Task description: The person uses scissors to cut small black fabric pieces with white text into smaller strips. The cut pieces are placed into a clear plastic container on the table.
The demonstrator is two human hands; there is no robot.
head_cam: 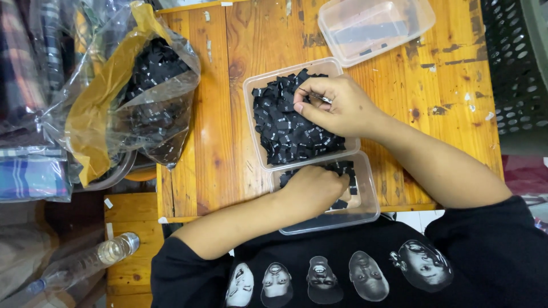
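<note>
Nearest my view, low in the frame, the left hand point(315, 188) rests curled in the lower clear tub point(365, 205), over a few black fabric labels; whether its fingers pinch one I cannot tell. Above it the right hand point(337, 105) sits on the heaped tub of labels point(291, 128), thumb and forefinger narrowed on what looks like a single label. I judge this as sorting labels from one tub to the other. At far left a plastic bag of labels point(154, 97) slumps on the wooden tabletop point(217, 142); a plastic bottle point(85, 265) lies lower left. An empty clear container point(374, 25) stands at the upper right, clear of both hands.
</note>
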